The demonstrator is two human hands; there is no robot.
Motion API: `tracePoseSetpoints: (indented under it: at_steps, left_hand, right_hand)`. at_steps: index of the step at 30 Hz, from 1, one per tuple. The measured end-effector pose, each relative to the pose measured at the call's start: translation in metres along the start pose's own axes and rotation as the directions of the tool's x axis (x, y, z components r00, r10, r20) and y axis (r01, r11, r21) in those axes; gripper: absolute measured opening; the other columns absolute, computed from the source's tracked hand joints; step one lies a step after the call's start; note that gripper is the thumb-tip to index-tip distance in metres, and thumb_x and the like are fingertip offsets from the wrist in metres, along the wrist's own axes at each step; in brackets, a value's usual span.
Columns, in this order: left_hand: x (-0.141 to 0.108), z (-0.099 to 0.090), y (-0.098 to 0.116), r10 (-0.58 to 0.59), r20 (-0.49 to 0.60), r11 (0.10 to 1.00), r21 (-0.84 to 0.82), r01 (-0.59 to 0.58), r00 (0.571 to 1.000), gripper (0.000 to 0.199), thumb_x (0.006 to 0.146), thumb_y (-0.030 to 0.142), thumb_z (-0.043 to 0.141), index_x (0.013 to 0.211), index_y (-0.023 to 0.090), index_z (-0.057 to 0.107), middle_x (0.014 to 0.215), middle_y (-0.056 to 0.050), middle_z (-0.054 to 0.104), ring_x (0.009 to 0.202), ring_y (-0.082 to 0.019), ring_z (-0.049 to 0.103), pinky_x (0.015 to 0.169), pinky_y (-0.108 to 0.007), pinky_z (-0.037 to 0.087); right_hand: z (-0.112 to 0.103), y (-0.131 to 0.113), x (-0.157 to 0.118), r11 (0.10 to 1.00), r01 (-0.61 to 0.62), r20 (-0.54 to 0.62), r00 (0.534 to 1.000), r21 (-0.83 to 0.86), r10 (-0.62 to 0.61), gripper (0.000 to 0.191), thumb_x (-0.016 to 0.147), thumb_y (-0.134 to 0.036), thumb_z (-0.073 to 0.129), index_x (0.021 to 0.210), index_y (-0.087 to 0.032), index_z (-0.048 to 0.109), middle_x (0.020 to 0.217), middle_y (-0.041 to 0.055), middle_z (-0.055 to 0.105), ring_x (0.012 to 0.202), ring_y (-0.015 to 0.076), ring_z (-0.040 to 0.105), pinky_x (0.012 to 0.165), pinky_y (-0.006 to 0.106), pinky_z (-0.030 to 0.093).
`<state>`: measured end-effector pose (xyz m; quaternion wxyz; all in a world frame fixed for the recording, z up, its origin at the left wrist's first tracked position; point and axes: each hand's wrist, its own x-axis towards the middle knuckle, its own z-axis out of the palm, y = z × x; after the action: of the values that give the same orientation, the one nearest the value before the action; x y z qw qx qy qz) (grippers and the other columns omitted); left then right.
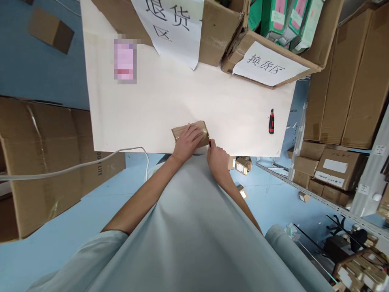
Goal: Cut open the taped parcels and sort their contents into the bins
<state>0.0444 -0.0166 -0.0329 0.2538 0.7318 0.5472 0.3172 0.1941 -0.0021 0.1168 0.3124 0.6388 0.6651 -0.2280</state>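
A small brown cardboard box [180, 130] with shiny tape lies at the near edge of the white table [212, 97]. My left hand [189, 141] is laid over the top of this box, its fingers bent across it and holding it down. Against the box's right end, my right hand [217, 158] is closed around a red and black utility knife [209, 142]. Most of that knife is hidden in the fist, and its tip meets the taped edge. Farther right on the table rests another red and black utility knife [271, 122].
Open cartons with paper signs [270, 65] stand at the back; the right one holds green and pink boxes [278, 20]. A blurred pink item [125, 61] lies at the back left. A white cable [121, 151] crosses the near left edge. Shelves with cartons [340, 168] stand right.
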Motion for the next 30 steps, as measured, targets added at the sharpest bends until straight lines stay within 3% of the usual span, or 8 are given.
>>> tracePoseSetpoints:
  at_steps: [3,8,18,25,28,30]
  left_hand:
    - [0.006,0.001,-0.002,-0.013,-0.011,1.0,0.012,0.013,1.0,0.032,0.112,0.018,0.055,0.135,0.031,0.074,0.137,-0.009,0.078,0.152,-0.029,0.063,0.139,-0.073,0.033]
    - [0.008,-0.001,-0.002,-0.008,-0.048,0.999,0.044,0.01,0.999,0.025,0.115,0.027,0.053,0.127,0.03,0.075,0.131,-0.009,0.079,0.146,-0.028,0.067,0.134,-0.072,0.042]
    - [0.008,-0.005,0.0,0.0,-0.046,0.998,0.069,0.003,0.999,0.026,0.116,0.029,0.052,0.126,0.03,0.075,0.129,-0.008,0.08,0.145,-0.028,0.068,0.133,-0.073,0.044]
    - [0.005,-0.013,-0.003,0.011,-0.051,0.999,0.053,-0.008,0.999,0.026,0.116,0.03,0.051,0.123,0.029,0.076,0.13,-0.01,0.08,0.145,-0.027,0.068,0.133,-0.072,0.043]
    - [-0.008,-0.022,-0.007,0.009,-0.021,0.999,0.032,-0.009,1.0,0.028,0.117,0.032,0.051,0.128,0.03,0.075,0.134,-0.011,0.08,0.148,-0.027,0.066,0.134,-0.073,0.041]
    - [-0.021,-0.03,-0.013,0.011,-0.022,1.0,0.028,-0.01,1.0,0.029,0.117,0.033,0.051,0.134,0.031,0.075,0.138,-0.011,0.079,0.151,-0.028,0.064,0.134,-0.073,0.04]
  right_hand:
    - [-0.007,0.001,0.007,1.0,0.006,-0.01,1.0,0.027,-0.006,0.05,0.12,-0.023,0.03,0.168,-0.022,0.045,0.122,0.0166,0.082,0.114,0.028,0.081,0.091,0.036,0.057]
    - [-0.018,0.009,-0.003,0.998,0.024,0.029,0.999,0.05,-0.025,0.047,0.122,-0.033,0.031,0.164,-0.022,0.05,0.122,0.0166,0.083,0.113,0.0286,0.08,0.089,0.035,0.056]
    - [-0.008,0.002,0.008,0.999,0.029,-0.011,1.0,0.045,-0.029,0.047,0.12,-0.024,0.032,0.164,-0.02,0.049,0.122,0.019,0.082,0.113,0.0266,0.081,0.09,0.034,0.058]
    - [-0.003,0.025,-0.034,0.997,0.038,0.119,0.992,0.061,-0.045,0.043,0.12,-0.029,0.041,0.155,-0.022,0.064,0.117,0.017,0.085,0.109,0.0297,0.083,0.087,0.034,0.057]
    - [-0.002,0.041,-0.037,0.976,0.083,-0.028,0.997,0.202,-0.079,0.043,0.12,-0.037,0.045,0.159,-0.028,0.06,0.113,0.0109,0.087,0.104,0.0288,0.083,0.087,0.033,0.056]
    - [0.004,0.05,-0.02,0.919,0.145,-0.158,0.983,0.366,-0.092,0.04,0.121,-0.04,0.044,0.156,-0.029,0.06,0.111,0.007,0.087,0.099,0.0257,0.083,0.087,0.031,0.056]
